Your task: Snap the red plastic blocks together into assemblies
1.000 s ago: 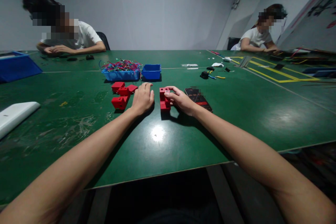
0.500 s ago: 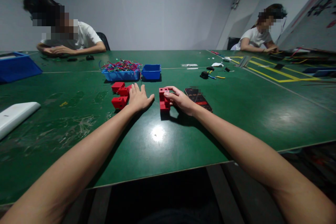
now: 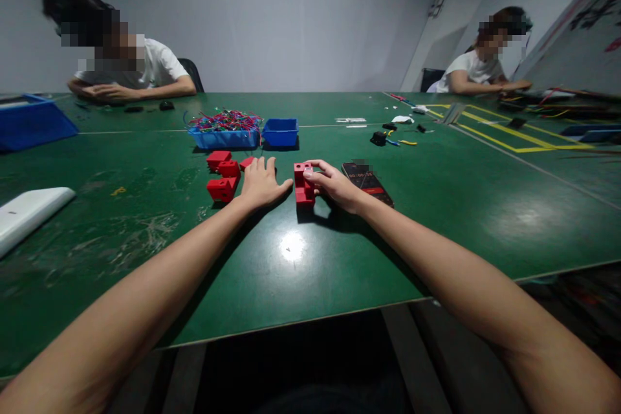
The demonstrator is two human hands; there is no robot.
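Note:
My right hand (image 3: 334,184) grips a red plastic block assembly (image 3: 303,185) that stands on the green table (image 3: 339,252), thumb and fingers closed on its right side. My left hand (image 3: 262,182) lies flat on the table with fingers stretched out and thumb spread toward that block. It holds nothing. Just left of its fingertips sit several loose red blocks (image 3: 224,174); one of them peeks out beside my fingers.
A dark phone (image 3: 367,182) lies just right of my right hand. Behind the blocks stand a blue tray of coloured wires (image 3: 224,129) and a small blue bin (image 3: 280,132). A white flat object (image 3: 29,213) lies at left. Two people sit at the far side.
My left hand opened from a loose curl, reached toward the red blocks, then slid slightly right and lies flat. My right hand stays on the red block assembly.

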